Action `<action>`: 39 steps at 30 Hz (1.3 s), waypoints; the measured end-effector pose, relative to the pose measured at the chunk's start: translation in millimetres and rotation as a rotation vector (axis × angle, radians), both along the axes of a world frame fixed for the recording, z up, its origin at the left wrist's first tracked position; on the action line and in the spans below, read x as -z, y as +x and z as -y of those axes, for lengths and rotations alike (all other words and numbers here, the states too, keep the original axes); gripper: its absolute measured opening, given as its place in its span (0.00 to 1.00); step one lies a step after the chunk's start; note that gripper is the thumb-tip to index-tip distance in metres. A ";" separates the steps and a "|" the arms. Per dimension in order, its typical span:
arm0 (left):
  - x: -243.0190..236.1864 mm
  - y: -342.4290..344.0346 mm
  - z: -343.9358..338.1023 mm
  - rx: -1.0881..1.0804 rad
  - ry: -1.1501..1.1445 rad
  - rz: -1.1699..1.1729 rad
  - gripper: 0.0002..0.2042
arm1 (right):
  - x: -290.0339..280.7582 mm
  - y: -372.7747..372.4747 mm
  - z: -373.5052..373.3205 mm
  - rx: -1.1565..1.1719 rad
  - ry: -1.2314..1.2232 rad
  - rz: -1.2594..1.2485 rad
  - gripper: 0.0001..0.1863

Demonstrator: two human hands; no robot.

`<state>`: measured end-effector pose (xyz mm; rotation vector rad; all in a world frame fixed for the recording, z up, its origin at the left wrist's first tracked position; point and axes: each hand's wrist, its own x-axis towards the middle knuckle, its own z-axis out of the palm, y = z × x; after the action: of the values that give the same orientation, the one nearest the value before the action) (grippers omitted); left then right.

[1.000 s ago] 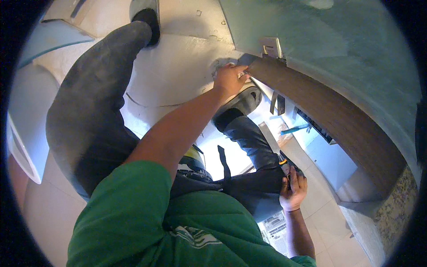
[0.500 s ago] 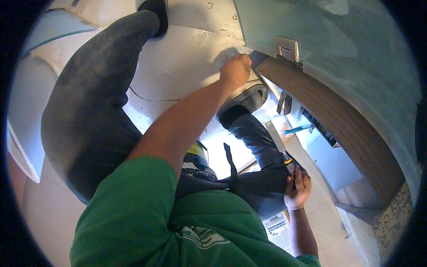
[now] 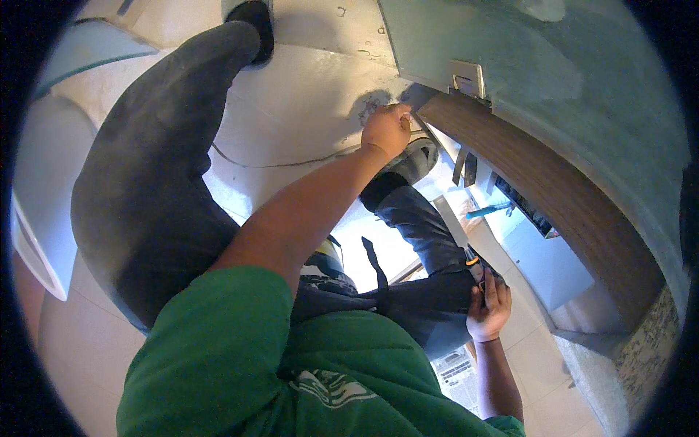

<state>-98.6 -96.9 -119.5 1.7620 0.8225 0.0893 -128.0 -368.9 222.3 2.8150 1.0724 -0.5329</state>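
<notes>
Head view: the left hand (image 3: 387, 130) reaches out to the near corner of the wooden door (image 3: 553, 197), where it meets the pale floor (image 3: 306, 109). Its fingers are curled shut and press there; whether they pinch anything is hidden. Just above sits a metal hinge plate (image 3: 467, 77). The right hand (image 3: 488, 309) rests low by the dark trouser leg (image 3: 429, 291), fingers closed around a dark-handled tool (image 3: 473, 264), well apart from the left.
</notes>
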 end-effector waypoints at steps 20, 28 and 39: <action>-25.6 -1.3 11.0 0.035 0.153 0.256 0.11 | 5.3 -5.7 17.6 -0.040 0.054 0.081 0.25; -26.3 13.1 -11.4 0.117 0.143 0.225 0.08 | 3.2 -13.8 25.5 0.011 0.100 0.068 0.24; -25.2 14.3 -15.0 0.188 0.227 0.254 0.07 | 5.5 -15.1 25.9 0.028 0.111 0.083 0.24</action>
<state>-84.4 -81.8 -94.3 1.9831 0.4749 0.2844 -143.0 -394.8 216.9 2.9223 1.0801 -0.3669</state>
